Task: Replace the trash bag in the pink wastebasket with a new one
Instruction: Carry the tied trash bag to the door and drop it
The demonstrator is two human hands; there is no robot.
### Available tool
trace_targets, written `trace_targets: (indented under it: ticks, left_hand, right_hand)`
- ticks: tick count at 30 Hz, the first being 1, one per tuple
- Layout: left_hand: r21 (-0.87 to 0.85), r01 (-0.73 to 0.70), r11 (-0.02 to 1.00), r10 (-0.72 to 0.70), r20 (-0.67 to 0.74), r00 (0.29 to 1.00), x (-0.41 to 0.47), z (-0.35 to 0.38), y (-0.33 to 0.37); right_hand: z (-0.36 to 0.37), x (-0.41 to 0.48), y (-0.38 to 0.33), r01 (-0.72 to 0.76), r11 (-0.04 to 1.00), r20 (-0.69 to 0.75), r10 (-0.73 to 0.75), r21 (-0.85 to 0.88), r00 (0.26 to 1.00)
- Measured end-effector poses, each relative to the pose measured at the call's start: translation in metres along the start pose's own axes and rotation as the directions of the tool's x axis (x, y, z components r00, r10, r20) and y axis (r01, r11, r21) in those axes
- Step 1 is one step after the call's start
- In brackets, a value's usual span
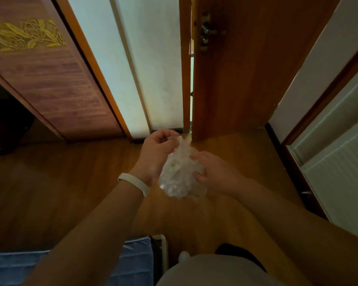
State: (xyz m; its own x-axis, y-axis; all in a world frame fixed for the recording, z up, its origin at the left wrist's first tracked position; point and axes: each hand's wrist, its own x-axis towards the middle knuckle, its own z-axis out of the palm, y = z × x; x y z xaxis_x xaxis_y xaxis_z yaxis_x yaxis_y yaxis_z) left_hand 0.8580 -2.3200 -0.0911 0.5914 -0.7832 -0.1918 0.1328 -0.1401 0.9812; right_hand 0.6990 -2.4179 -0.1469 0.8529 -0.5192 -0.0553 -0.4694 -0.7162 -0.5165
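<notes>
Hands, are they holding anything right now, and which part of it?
Both grip a clear plastic bag: the left hand pinches its gathered top, the right hand holds its right side.

Two hands, left hand (155, 153) and right hand (213, 172), one clear plastic bag (180, 174), one white wristband (134, 183), two wooden doors, one radiator (339, 166).

Dim room: wooden floor (50, 182), ajar wooden door (246, 69), pale wall (153, 69), carved wardrobe panel (50, 79).
</notes>
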Motion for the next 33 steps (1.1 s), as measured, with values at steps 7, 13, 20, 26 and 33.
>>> trace_targets:
  ticks: [7,13,20,26,33]
  left_hand:
    - [-0.014,0.032,0.999,-0.033,-0.055,0.998,0.086,-0.018,0.007]
    - [0.054,0.054,0.997,-0.048,-0.116,0.992,0.176,-0.022,0.010]
    - [0.073,0.044,0.996,-0.031,-0.165,0.986,0.279,-0.016,0.031]
    - [0.131,0.012,0.991,0.018,-0.219,0.975,0.357,-0.021,0.051]
    - [0.153,0.004,0.988,0.027,-0.198,0.980,0.431,-0.030,0.062]
  right_hand:
    - [-0.001,0.095,0.017,0.022,0.998,0.062,-0.026,0.061,0.998]
    - [-0.004,0.190,0.046,0.001,0.997,0.133,-0.010,0.071,0.991]
    - [-0.026,0.310,0.093,0.034,0.992,0.184,-0.057,0.125,0.981]
    - [-0.047,0.389,0.110,0.109,0.985,0.094,-0.123,0.136,0.988]
    - [-0.054,0.460,0.124,0.121,0.981,0.094,-0.136,0.151,0.986]
